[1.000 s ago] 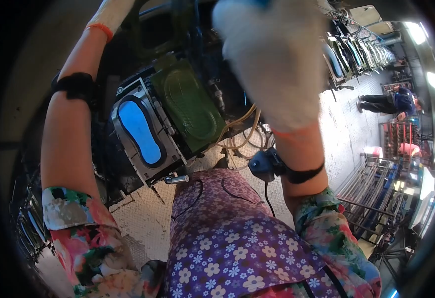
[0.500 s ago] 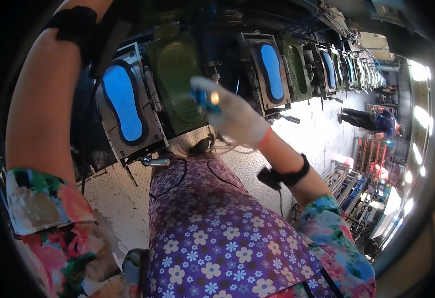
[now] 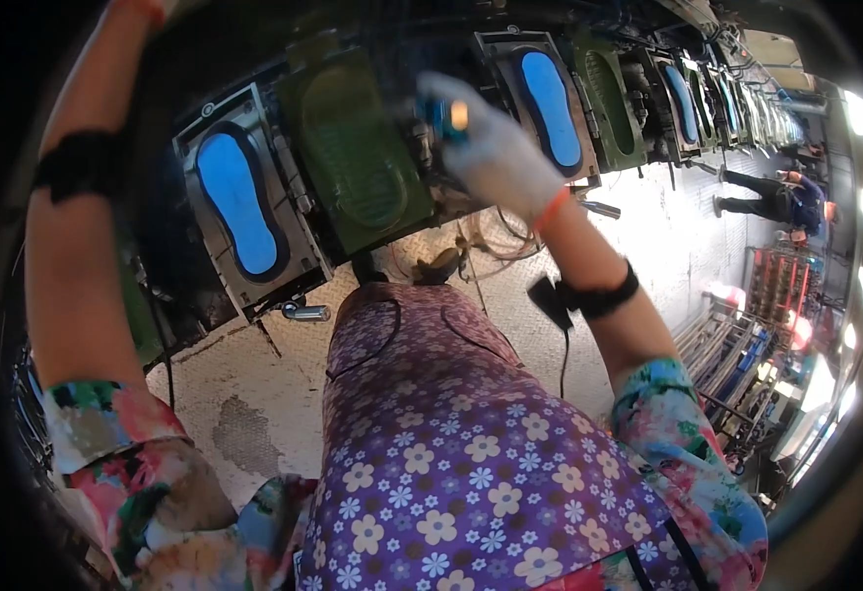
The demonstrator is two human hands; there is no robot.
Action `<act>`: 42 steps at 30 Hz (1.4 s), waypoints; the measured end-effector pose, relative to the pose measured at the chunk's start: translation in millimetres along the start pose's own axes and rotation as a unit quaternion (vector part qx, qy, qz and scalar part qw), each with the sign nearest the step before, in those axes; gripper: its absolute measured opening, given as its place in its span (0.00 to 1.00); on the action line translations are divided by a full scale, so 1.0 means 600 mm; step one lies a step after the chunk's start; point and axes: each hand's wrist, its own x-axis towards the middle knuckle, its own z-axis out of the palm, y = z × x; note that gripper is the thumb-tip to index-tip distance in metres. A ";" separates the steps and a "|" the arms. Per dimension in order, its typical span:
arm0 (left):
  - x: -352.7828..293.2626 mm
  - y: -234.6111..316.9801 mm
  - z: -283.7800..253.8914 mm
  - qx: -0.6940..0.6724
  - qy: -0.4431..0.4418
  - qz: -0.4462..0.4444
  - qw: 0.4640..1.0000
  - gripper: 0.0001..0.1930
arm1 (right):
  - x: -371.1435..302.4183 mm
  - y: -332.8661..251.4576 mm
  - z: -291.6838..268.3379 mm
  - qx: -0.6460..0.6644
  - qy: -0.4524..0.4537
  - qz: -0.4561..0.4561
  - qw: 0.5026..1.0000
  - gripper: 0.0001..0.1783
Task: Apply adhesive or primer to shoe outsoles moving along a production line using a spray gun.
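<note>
Factory floor below me; my gloved right hand [image 3: 496, 153] pinches a small blue tool [image 3: 441, 113] at twelve o'clock to reach the green mould [image 3: 353, 158]; left hand unseen.

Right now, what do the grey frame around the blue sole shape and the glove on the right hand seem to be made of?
The frame looks like bare metal: dull grey, hard edges, worn and stained. The blue sole shape inside looks smooth, perhaps plastic or rubber; I cannot tell which. The glove on the right hand looks like white knitted cloth, soft and matte, with an orange cuff.
</note>
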 end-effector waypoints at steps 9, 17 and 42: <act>-0.339 -0.089 0.182 0.243 -0.223 0.193 0.924 0.24 | -0.302 0.101 -0.133 0.175 -0.114 0.341 0.917 0.44; -0.410 -0.207 0.398 0.510 -0.386 0.136 0.756 0.14 | -0.526 0.202 -0.295 0.523 0.178 0.338 0.762 0.53; -0.092 0.145 1.047 0.369 -0.310 0.106 0.870 0.20 | -0.523 0.517 -0.649 0.511 0.235 0.274 0.780 0.54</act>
